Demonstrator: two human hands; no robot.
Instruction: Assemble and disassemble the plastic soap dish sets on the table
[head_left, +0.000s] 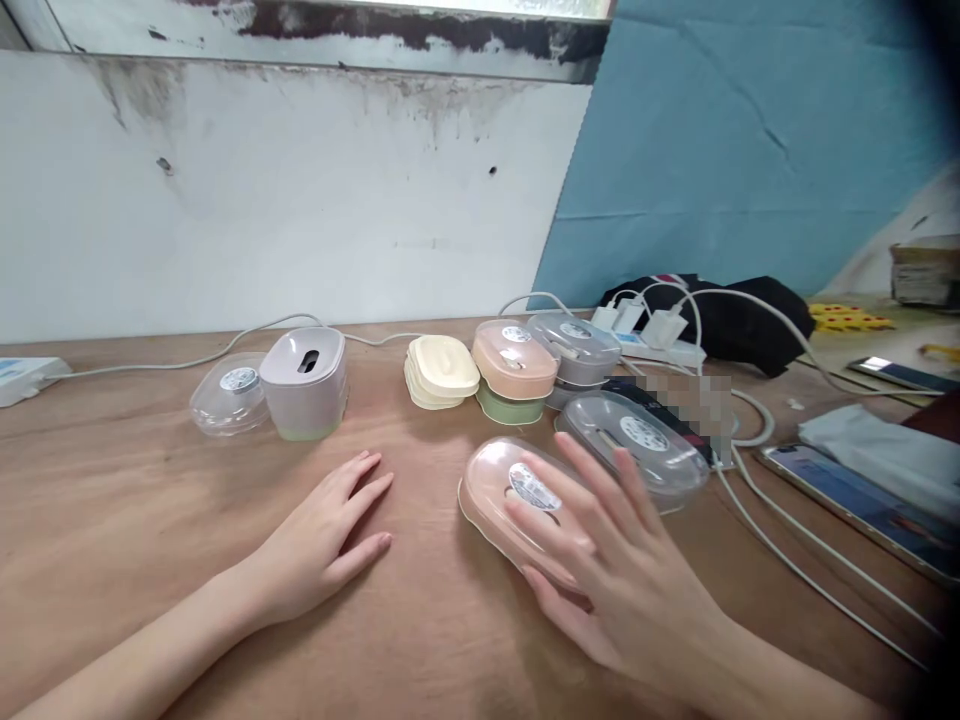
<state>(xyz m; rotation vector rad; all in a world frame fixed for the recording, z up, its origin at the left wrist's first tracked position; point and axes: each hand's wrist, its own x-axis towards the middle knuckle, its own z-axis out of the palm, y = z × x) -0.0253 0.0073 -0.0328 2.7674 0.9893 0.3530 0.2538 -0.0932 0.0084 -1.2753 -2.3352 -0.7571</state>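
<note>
Right grip [626,555] found palm down over the pink oval box [486,482], fingers extended and spread across its lid, thumb low along the near side; it is not closed around the box, and whether every fingertip bears on the lid cannot be told. Left grip [319,535] is relaxed and unclosed, palm down on the desk [420,620], fingers pointing forward and to the right, thumb apart. The box lies on the desk right of centre, just in front of the grey box [589,412] with a clear lid. The box's right end is concealed by the right grip, which also overlaps the lid's label [534,486] (its print too small to read). Both forearms are cut off by the frame; a pixelated patch [701,408] obscures an area among the cables [756,425]; the right edge falls into dark shadow.
</note>
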